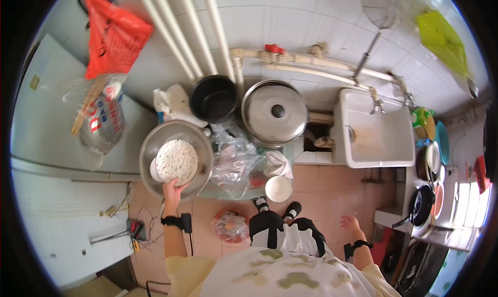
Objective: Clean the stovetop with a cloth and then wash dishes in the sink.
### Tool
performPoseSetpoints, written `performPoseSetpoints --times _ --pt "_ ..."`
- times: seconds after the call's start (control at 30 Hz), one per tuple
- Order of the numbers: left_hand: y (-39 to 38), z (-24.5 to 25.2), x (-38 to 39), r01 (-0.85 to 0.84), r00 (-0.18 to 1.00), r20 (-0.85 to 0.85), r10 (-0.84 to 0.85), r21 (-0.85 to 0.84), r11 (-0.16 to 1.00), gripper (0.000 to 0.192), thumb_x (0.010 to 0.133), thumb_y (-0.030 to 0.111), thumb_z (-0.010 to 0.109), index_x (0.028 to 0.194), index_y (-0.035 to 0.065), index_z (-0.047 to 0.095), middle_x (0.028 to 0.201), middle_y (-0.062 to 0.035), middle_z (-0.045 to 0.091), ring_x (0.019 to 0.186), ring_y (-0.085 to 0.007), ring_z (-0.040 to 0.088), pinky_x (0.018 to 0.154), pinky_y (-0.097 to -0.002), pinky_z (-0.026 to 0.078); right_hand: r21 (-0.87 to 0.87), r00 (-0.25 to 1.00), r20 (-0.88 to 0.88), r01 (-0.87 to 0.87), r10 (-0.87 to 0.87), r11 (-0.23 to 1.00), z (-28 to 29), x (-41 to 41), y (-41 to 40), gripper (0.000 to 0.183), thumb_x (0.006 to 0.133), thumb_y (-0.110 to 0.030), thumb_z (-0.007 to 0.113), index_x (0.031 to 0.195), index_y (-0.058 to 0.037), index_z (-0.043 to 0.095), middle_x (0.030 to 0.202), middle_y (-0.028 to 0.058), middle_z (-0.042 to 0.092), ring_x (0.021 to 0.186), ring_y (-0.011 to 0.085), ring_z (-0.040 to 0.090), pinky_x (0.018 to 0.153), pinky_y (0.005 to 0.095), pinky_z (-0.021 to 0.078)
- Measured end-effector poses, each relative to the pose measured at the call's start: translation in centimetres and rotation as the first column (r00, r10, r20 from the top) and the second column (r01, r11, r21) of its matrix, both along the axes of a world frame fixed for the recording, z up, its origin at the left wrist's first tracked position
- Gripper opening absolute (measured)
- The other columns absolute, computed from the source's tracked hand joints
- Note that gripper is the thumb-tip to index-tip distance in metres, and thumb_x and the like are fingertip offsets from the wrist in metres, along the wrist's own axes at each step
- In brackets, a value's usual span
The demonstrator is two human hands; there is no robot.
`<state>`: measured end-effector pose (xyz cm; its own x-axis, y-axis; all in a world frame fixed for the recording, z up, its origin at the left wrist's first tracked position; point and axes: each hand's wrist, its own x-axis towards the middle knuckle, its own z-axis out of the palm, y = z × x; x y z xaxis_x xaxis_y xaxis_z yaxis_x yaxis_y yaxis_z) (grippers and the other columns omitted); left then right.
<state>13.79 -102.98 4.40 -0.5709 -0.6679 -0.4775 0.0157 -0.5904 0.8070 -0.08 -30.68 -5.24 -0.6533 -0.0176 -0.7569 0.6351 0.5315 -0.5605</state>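
My left hand (173,191) grips the near rim of a white speckled plate (177,161). That plate is over a large stainless steel basin (204,151), and a white dish (155,170) shows partly beneath it. I cannot tell whether the plate rests on the dishes below or is raised. Off to the right, my right hand (352,223) hangs above the tiled floor, fingers apart and holding nothing. A white bowl (278,189) stands at the table's near edge, in front of a crumpled cloth (277,165).
Clear plastic bags (235,161) cover the table's middle. Behind them are a black pot (214,98) and a lidded steel pot (277,112). A white sink (373,133) is at the right. A red waste bin (231,225) stands on the floor; a fridge (58,102) borders the left.
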Motion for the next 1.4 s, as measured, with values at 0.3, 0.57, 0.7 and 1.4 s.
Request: performPoseSetpoints --times 0.3,0.57,0.7,1.4 --pt "12.1 -2.1 -3.7 0.289 0.955 -0.015 -0.297 0.283 0.915 0.042 0.074 0.006 0.047 0.115 0.0004 0.040 0.108 -0.0138 0.052 0.093 -0.0292 0.055 0.066 -0.0439 0.052 0.129 0.950 -0.310 0.091 -0.047 0.987 7.1 -7.9 -2.4 0.016 0.078 -0.008 0.048 0.088 -0.0003 0.058 0.068 0.0112 0.061 0.057 0.0195 0.058 0.052 0.0294 0.0474" --pt "33.4 2.9 -20.9 0.606 0.795 -0.144 -0.589 0.205 0.768 0.049 0.072 0.000 0.046 0.120 -0.0019 0.035 0.111 -0.0181 0.049 0.094 -0.0341 0.054 0.068 -0.0501 0.051 -0.059 0.641 -0.754 0.154 -0.145 0.986 12.7 -28.4 0.5 0.017 0.081 -0.018 0.052 0.088 -0.0040 0.057 0.068 0.0092 0.061 0.053 0.0197 0.058 0.052 0.0298 0.0461" --pt "43.2 3.5 -28.8 0.703 0.709 -0.227 -0.668 0.144 0.697 0.052 0.072 0.000 0.045 0.122 -0.0022 0.031 0.114 -0.0189 0.047 0.095 -0.0357 0.053 0.071 -0.0523 0.050 -0.001 0.582 -0.813 0.047 -0.028 0.999 17.5 -38.6 2.2 0.019 0.082 -0.022 0.052 0.090 -0.0056 0.057 0.070 0.0088 0.062 0.052 0.0172 0.058 0.052 0.0292 0.0458" --pt "63.2 1.3 -52.5 0.847 0.531 -0.368 -0.763 0.245 0.472 0.056 0.073 -0.003 0.038 0.126 0.0026 0.021 0.121 -0.0199 0.039 0.101 -0.0384 0.050 0.076 -0.0519 0.049 0.607 0.405 -0.710 -0.062 0.576 0.792 23.4 -50.8 5.6 0.014 0.082 -0.022 0.048 0.085 -0.0151 0.060 0.073 0.0085 0.061 0.067 0.0303 0.057 0.057 0.0394 0.0449"
